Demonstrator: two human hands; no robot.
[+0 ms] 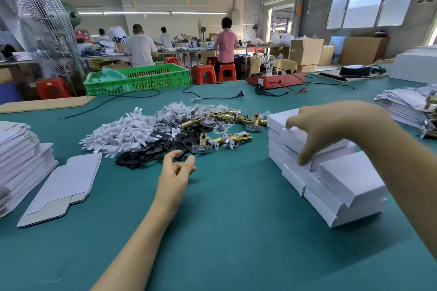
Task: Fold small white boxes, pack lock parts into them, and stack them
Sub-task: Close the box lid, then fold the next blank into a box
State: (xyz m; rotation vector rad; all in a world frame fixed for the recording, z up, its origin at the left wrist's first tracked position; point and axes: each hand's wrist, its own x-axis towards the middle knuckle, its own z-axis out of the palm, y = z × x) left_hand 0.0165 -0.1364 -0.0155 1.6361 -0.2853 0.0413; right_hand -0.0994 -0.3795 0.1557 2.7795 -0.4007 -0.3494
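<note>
Folded white boxes (340, 182) stand stacked at the right on the green table (224, 220). My right hand (331, 125) reaches over the stack and grips its top box (295, 139), thumb down the near side, fingers over the far edge. Hovering low over the table, my left hand (176, 172) holds nothing, its fingers loosely curled, just short of the black plates (151, 146). Behind those lie white card inserts (120, 134), brass latches (227, 125) and bagged parts (186, 111). A flat unfolded box blank (61, 186) lies at the left.
A tall pile of flat blanks (19, 160) stands at the left edge, another pile (406, 106) at the right. A green crate (139, 78), black cables (212, 95) and a red test box with a bulb (276, 78) sit farther back. People work at benches behind.
</note>
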